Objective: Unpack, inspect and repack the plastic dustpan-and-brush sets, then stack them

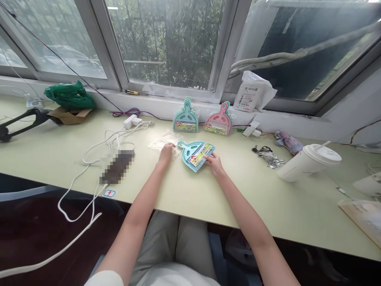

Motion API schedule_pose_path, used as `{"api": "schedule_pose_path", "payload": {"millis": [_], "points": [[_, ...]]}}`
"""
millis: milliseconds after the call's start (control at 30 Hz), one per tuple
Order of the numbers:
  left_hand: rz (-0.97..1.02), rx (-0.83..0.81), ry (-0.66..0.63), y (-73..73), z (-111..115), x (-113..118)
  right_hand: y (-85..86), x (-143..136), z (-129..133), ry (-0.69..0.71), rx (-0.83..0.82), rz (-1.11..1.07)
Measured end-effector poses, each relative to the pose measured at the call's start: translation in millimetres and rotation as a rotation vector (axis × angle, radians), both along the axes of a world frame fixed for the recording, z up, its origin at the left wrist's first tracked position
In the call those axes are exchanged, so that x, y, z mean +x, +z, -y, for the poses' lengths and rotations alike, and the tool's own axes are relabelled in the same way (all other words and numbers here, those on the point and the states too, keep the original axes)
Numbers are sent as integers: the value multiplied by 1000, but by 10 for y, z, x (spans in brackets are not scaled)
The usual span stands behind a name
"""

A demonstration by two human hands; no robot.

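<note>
A turquoise mini dustpan with its small brush and a printed label card (pixel 193 154) is tilted just above the table in front of me. My right hand (pixel 214 163) grips it by the wide, labelled edge, while its handle points left. Crumpled clear plastic bags (pixel 159 140) lie flat behind and beside my left hand (pixel 166 154). The fingers of that hand are pinched together at the edge of the plastic, close to the dustpan's handle. Against the window ledge lean a stack of turquoise dustpan sets (pixel 186 117) and a stack with a pink one in front (pixel 219 120).
On the left are white cables (pixel 86 165), a pixelated dark object (pixel 117 167), and a green bag (pixel 70 95) on a cardboard box. To the right stand a white lidded cup (pixel 306 163), keys (pixel 271 157) and a white package (pixel 253 93) on the sill.
</note>
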State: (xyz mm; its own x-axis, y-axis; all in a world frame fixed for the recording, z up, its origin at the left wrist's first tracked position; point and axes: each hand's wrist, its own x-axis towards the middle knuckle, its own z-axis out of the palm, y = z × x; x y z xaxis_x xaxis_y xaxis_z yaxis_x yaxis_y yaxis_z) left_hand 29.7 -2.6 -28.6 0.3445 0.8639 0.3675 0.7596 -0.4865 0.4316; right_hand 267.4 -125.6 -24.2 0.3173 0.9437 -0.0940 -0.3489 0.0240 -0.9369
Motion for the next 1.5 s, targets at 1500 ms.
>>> {"api": "schedule_pose_path", "payload": {"millis": [1500], "points": [[941,-268,-46,217,224,524,17,3,74,-90,187,-135]]}}
